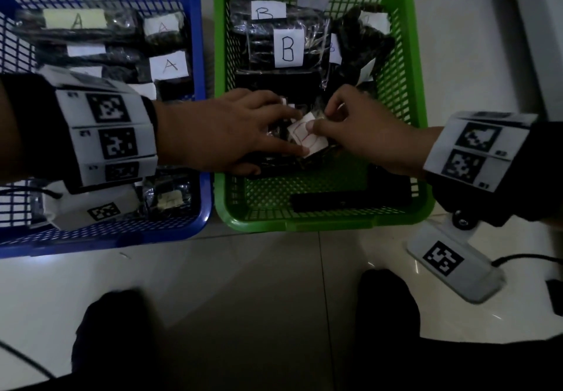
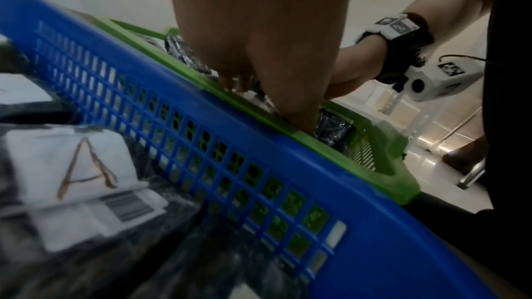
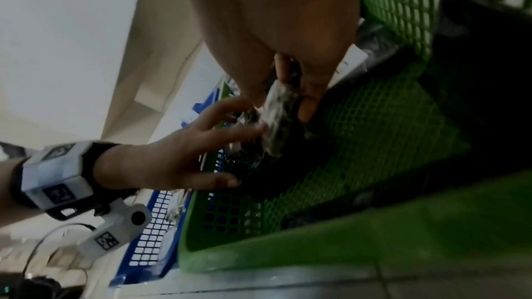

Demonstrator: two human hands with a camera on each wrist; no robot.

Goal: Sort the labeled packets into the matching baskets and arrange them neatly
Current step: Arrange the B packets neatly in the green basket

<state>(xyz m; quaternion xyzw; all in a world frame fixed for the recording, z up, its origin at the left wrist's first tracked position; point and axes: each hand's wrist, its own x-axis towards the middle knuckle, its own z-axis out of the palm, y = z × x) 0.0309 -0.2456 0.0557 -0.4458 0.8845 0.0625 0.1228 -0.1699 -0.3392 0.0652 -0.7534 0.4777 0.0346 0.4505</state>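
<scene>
A small dark plastic packet (image 1: 307,143) with a white B label lies in the middle of the green basket (image 1: 320,223), which carries a B tag. My left hand (image 1: 274,140) reaches over the blue basket (image 1: 201,55), tagged A. Its fingers are spread straight on the packet's left side, with the thumb below. My right hand (image 1: 323,119) pinches the packet's right end between thumb and curled fingers. The right wrist view shows the crinkled packet (image 3: 276,122) in that pinch, with the left hand (image 3: 241,156) touching it from the left.
Several B-labelled packets (image 1: 288,47) fill the back of the green basket, and a long black packet (image 1: 350,198) lies near its front wall. A-labelled packets (image 1: 169,64) fill the blue basket. Both baskets stand side by side on a pale tiled floor (image 1: 274,284).
</scene>
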